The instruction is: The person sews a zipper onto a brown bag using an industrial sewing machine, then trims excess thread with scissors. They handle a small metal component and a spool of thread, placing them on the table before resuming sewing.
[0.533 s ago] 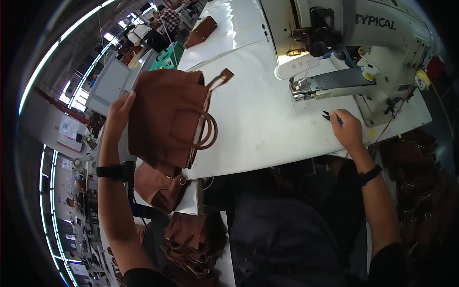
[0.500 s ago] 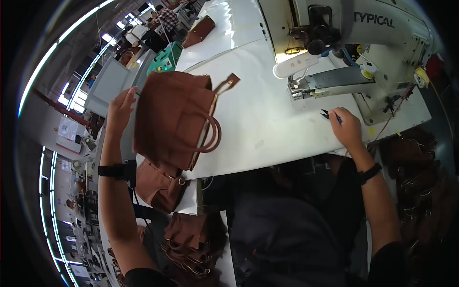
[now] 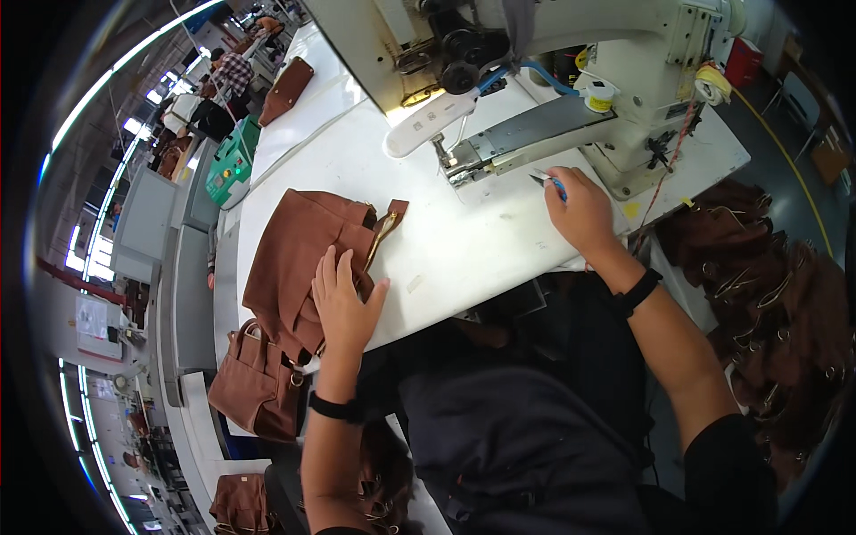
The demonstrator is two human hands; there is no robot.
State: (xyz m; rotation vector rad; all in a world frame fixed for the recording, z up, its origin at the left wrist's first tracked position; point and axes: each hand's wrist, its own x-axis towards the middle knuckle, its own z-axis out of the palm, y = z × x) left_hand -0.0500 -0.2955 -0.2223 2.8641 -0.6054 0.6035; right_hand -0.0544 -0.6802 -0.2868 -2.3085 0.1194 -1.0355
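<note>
Now my left grip (image 3: 346,308) has shifted from the outer edge of the brown bag (image 3: 299,254) to its near side, fingers apart against it; I judge it steadied, not clamped, lying just beyond that grip on the tabletop (image 3: 446,254). My right grip (image 3: 581,212) stays closed round blue-handled snips (image 3: 560,189).

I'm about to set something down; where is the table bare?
The table is bare between the brown bag and the right hand, short of the sewing machine. Its left end is crowded: left hand over that bag, second bag beside it.
</note>
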